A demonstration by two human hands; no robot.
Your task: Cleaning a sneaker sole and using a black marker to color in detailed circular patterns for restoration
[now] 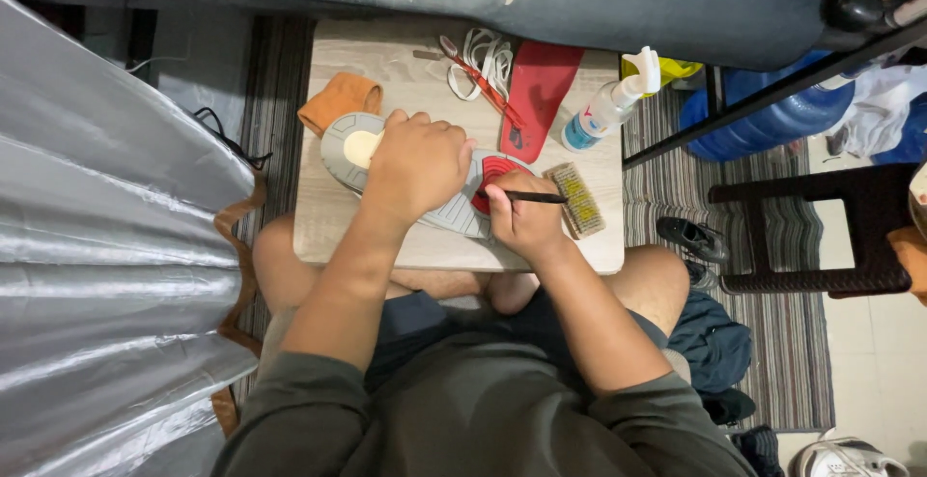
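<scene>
We are pressing our left hand point(417, 166) flat on the upturned grey-and-red rubber-soled shoe point(406, 173) lying on the small wooden table point(386, 62), our right hand point(524, 218) pinching a thin black stick point(533, 197).

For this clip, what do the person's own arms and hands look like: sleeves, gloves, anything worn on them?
Both hands are bare: no gloves on the left hand or the right hand, and no rings, watch or wristband that I can make out. The forearms are uncovered. Short dark olive-green sleeves cover only the upper arms, part of a plain shirt with no markings in view.
</scene>
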